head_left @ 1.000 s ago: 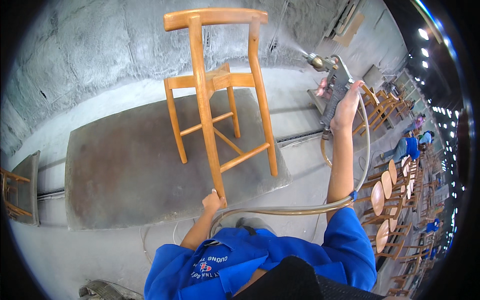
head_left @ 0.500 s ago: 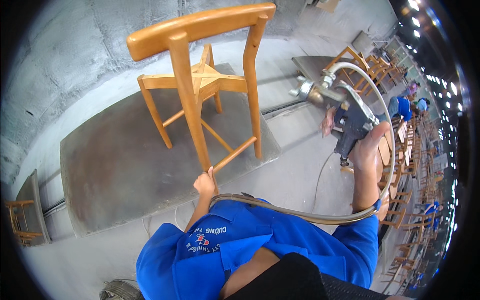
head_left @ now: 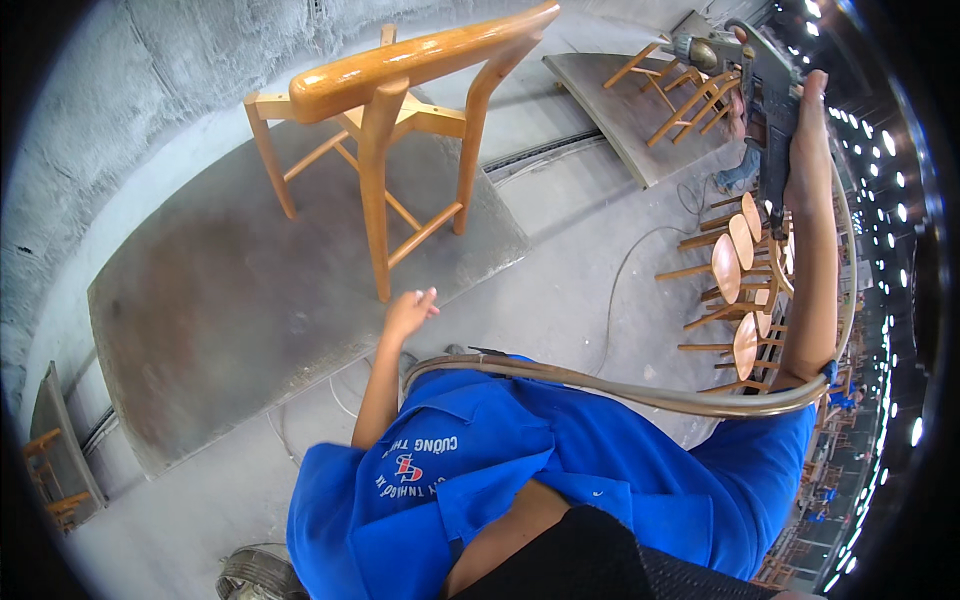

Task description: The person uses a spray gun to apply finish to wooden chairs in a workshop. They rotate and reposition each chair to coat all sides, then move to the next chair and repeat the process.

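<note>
A wooden chair frame with crossed seat braces and no seat panel stands on a dark, flat board. Its curved top rail shines with a wet-looking gloss. My right hand, raised at the upper right, grips a spray gun. A pale mist streams from the gun's nozzle toward the right end of the top rail. Just below the foot of the nearest chair leg is my left hand, apart from the chair, its fingers loosely spread and holding nothing.
A hose runs from my right arm across my front. Stools with rounded seats crowd the right side. Another board bears more chair frames. A thin line lies on the floor; a rough grey wall rises behind.
My left hand has let go of the chair leg. The chair now stands turned, shifted slightly left. My right hand has lifted the spray gun up and right, and mist now comes from it.
</note>
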